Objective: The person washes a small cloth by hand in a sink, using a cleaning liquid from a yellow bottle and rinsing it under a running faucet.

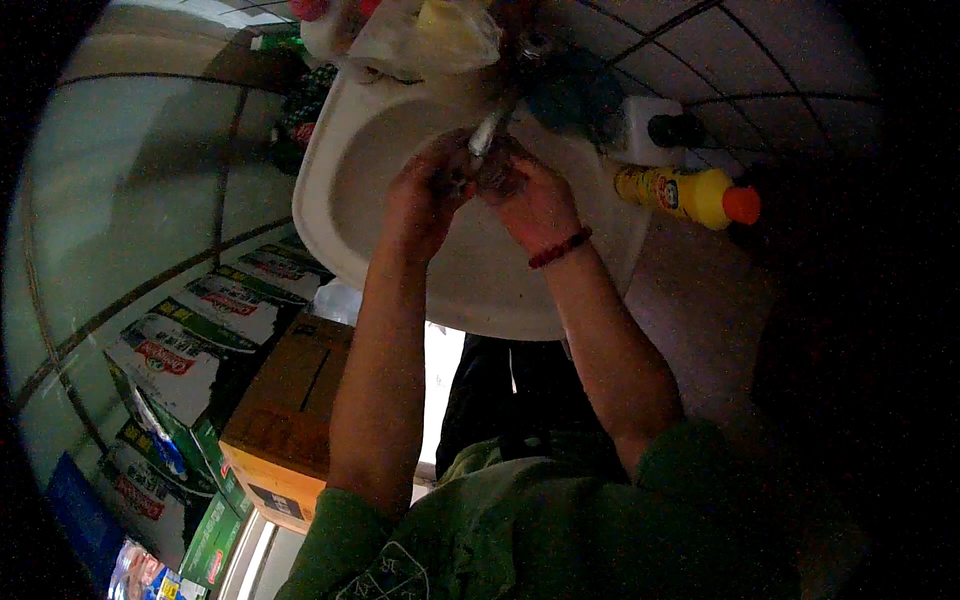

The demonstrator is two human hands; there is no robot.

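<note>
Both hands are over a white washbasin, close together beneath the spout of a metal faucet. My left hand is on the basin's left side, its fingers curled inward near the spout's tip. My right hand, with a dark red bead bracelet at the wrist, is turned partly palm up just right of the spout. Something glistens at the fingers, perhaps water or a clear object; the dim picture does not settle it. The fingertips are partly hidden in shadow.
Right of the basin lies a yellow bottle with a red cap, near a white container with a black cap. A clear plastic bag rests at the basin's back. Printed cartons and a cardboard box stand lower left, beside a tiled wall.
</note>
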